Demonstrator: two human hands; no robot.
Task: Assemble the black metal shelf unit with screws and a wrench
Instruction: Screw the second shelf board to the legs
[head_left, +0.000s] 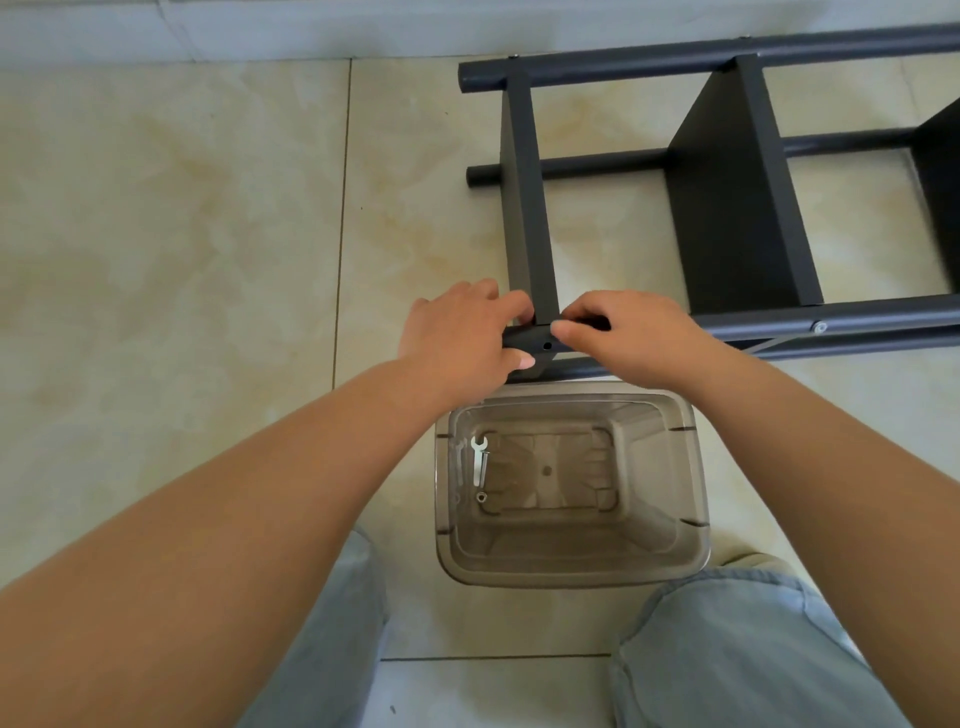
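Black shelf unit (727, 197) lies on its side on the tiled floor (182, 234); both hands are at its near tube (535, 340), just beyond the clear bin (696, 467); left hand (462, 332) wraps the tube's end, grip clamped on it; right hand (634, 332) pinches the same tube beside an open screw hole (547, 345); wrench (478, 460) and a screw (485, 465) lie inside the bin.

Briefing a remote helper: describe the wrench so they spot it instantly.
Find the clear plastic bin on the floor between the person's knees. The wrench lies at its bottom left, the small flat silver tool with a forked head, longer than the ring-shaped nut just below it.
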